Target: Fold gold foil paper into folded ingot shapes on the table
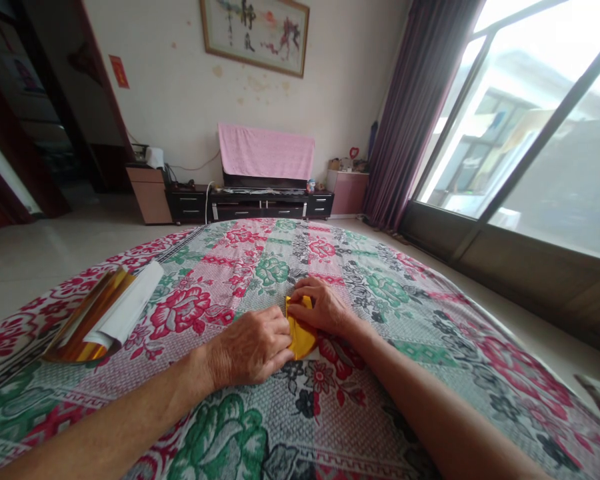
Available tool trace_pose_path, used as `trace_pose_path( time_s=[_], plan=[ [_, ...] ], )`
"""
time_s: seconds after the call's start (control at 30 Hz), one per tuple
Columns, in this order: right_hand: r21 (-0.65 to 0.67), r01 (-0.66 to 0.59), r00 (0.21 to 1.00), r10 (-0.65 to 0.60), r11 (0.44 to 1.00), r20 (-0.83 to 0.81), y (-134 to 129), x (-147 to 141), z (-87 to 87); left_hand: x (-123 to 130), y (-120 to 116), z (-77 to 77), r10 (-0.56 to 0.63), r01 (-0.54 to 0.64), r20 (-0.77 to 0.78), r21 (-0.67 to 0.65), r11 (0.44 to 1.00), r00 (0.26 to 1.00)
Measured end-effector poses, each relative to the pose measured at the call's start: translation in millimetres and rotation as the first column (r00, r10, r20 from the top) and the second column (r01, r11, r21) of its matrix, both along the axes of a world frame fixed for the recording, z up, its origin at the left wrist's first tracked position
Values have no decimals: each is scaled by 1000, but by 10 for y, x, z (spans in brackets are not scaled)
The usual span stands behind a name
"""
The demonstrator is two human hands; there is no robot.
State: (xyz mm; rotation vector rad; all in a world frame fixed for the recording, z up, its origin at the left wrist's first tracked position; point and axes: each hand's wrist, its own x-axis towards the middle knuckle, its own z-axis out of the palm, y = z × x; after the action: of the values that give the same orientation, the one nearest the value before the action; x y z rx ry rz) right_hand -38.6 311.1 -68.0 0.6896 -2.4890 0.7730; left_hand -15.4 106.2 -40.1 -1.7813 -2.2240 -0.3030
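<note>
A small folded piece of shiny gold paper (pixel 303 340) lies on the flowered tablecloth between my two hands. My left hand (pixel 260 343) is closed at its left edge, fingertips pressed to the paper's side and lower corner. From the right, my right hand (pixel 323 307) reaches over the upper part, its thumb and fingers bent down onto the gold paper. The fingertips of my right hand cover part of the upper edge, so the folds there are hidden.
A stack of gold sheets (pixel 87 320) with curled white paper (pixel 127 310) lies at the table's left. The flowered tablecloth (pixel 380 373) covers the bed-like round table. Beyond stand a low black cabinet (pixel 260 207) and a pink cloth (pixel 267 152); a window (pixel 530 133) is at right.
</note>
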Motion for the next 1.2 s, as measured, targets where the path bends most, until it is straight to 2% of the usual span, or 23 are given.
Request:
trace_pose_path(
  time_s=[0.4,0.63,0.9,1.2],
  plan=[
    [-5,0,1000,0,1000,16,2,21,21,175,33,24,-21,10,-194,-60,998,981],
    [-2,-7,1000,7,1000,21,-2,17,22,306,78,70,-91,41,-280,-179,983,956],
    [50,62,996,-65,997,67,-41,108,102,306,91,73,-81,41,-296,-140,989,952],
    [50,166,981,-170,985,88,-94,12,71,294,93,44,-62,48,-277,-57,997,959]
  ],
)
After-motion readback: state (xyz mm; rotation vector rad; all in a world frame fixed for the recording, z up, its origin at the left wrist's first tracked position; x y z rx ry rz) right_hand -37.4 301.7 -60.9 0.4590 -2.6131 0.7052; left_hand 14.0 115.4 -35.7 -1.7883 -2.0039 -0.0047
